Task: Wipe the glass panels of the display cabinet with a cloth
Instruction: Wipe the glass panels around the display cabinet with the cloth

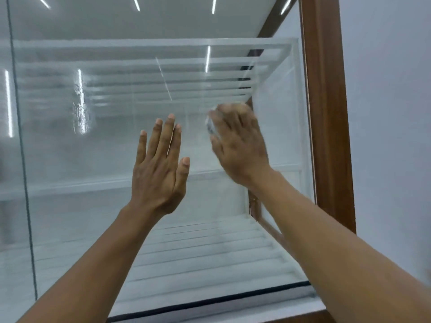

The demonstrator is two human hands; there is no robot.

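Note:
The display cabinet's front glass panel [93, 148] fills the view, streaked and reflecting ceiling lights. My left hand [161, 169] is held flat against it near the middle, fingers spread upward, holding nothing. My right hand [240, 145] is blurred with motion, just to the right and slightly higher, pressed toward the glass. A small pale crumpled piece of cloth [209, 127] shows at the fingertips on its left edge; the hand hides the rest of it.
A brown wooden frame post [326, 113] borders the panel on the right, with a plain pale wall [391, 113] beyond. White shelves [70, 185] sit behind the glass. A dark vertical seam [23, 159] runs at the left, and a black seal [210, 301] lines the bottom.

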